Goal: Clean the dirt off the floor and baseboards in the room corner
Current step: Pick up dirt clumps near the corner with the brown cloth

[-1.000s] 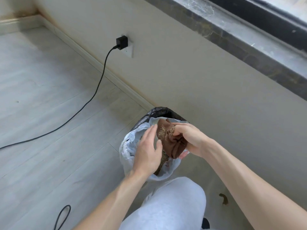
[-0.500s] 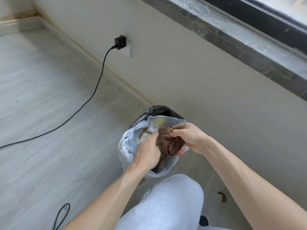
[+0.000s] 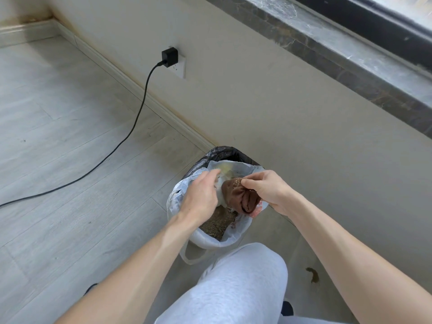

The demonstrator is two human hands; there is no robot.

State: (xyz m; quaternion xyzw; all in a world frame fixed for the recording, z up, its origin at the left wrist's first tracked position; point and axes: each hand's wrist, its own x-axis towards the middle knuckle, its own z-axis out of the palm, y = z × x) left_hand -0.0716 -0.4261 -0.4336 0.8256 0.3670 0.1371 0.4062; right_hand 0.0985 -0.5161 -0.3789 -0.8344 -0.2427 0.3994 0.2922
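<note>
A brown cloth (image 3: pixel 238 197) with gritty dirt stuck to it hangs over the mouth of a white plastic bag (image 3: pixel 205 239) that lines a bin with a black liner (image 3: pixel 219 153). My right hand (image 3: pixel 268 190) pinches the cloth's top between thumb and fingers. Just left of the cloth, over the bag's opening, is my left hand (image 3: pixel 201 195), its fingers loosely extended and holding nothing. Brown dirt (image 3: pixel 216 224) lies in the bag's bottom. The baseboard (image 3: pixel 131 85) runs along the wall to the room corner at far left.
A black charger (image 3: pixel 169 57) sits in a wall socket, and its cable (image 3: pixel 121 141) trails across the grey wood floor. A brown stain (image 3: pixel 313 274) marks the wall low at right. My knee in grey trousers (image 3: pixel 236 288) is below the bin. A dark stone windowsill (image 3: pixel 339 54) runs above.
My left hand has come off the cloth and moved left and up, fingers now loose. More dirt shows in the bag's bottom. My right hand keeps its pinch on the cloth.
</note>
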